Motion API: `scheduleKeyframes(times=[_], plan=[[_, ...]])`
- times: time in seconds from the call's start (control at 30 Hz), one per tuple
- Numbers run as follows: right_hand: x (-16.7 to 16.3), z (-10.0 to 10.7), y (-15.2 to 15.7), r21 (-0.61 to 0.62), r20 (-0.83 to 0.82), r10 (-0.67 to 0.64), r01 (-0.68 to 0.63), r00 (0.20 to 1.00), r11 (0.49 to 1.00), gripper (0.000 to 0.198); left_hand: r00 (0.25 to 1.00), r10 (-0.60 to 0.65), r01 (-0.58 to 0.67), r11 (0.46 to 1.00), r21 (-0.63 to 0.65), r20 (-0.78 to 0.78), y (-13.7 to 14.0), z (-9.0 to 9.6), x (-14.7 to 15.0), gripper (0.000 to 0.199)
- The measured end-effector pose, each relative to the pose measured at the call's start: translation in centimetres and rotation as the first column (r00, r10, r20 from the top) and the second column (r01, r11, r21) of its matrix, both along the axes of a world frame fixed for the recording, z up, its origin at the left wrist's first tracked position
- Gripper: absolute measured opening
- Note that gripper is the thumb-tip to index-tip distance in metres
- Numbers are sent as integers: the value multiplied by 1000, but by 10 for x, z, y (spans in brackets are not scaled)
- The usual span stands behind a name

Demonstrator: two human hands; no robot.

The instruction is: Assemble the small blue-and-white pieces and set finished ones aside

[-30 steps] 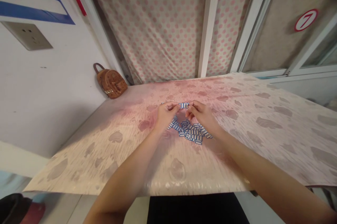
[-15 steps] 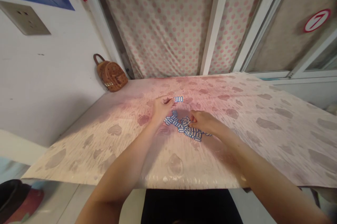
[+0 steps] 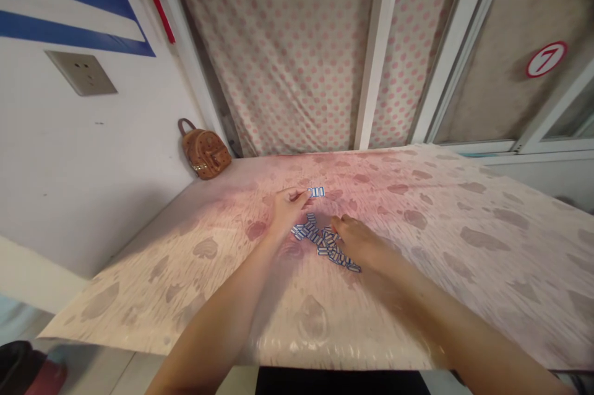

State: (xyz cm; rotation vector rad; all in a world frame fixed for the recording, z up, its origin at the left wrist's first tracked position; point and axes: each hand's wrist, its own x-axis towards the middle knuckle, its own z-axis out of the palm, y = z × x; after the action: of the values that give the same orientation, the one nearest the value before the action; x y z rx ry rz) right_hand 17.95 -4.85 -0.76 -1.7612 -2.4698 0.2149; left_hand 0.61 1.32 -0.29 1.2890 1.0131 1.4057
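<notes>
A short row of small blue-and-white tiles (image 3: 316, 192) stands on the patterned tablecloth. My left hand (image 3: 288, 208) is closed at the row's left end, thumb and fingertips pinching the tile there. Nearer to me lies a loose heap of similar tiles (image 3: 313, 236), jumbled and partly overlapping. My right hand (image 3: 356, 238) is over the heap's right side, its fingers curled and bent together. Whatever those fingertips hold, if anything, is too small to make out. The hand and wrist cover some of the heap.
The tablecloth (image 3: 204, 296) spreads over a wide table, with its front edge close to my body. A small brown backpack (image 3: 207, 152) rests at the back left corner against the wall. Behind the table hang dotted curtains (image 3: 297, 54). A dark and red container (image 3: 32, 370) stands on the floor at left.
The camera has tilted up slightly, so everything sits lower in the picture. My right hand has shifted a little over the heap. My left hand keeps to the row's left end.
</notes>
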Motion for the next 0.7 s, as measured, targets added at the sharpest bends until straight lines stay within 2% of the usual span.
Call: scheduleKeyframes(times=[0.17,0.33,0.5,0.6,0.7], plan=[[0,-5,2,14,-80,13,-11,997,1000,32,1000,-4,4,1000,13,7,-1,0,-1,31],[8,-4,12,3,-181,19,-19,983,1000,17,1000,0,0,1000,15,-6,-1,0,-1,28],[16,0,20,10,-409,-6,10,912,1000,19,1000,-10,10,1000,16,-11,-2,1,-1,25],[19,-2,25,27,-466,-27,44,885,999,14,1000,-17,18,999,28,-17,-1,1,-1,24],[22,-5,29,101,-507,-10,71,862,992,9,1000,-8,9,999,49,-21,1,-1,-1,21]])
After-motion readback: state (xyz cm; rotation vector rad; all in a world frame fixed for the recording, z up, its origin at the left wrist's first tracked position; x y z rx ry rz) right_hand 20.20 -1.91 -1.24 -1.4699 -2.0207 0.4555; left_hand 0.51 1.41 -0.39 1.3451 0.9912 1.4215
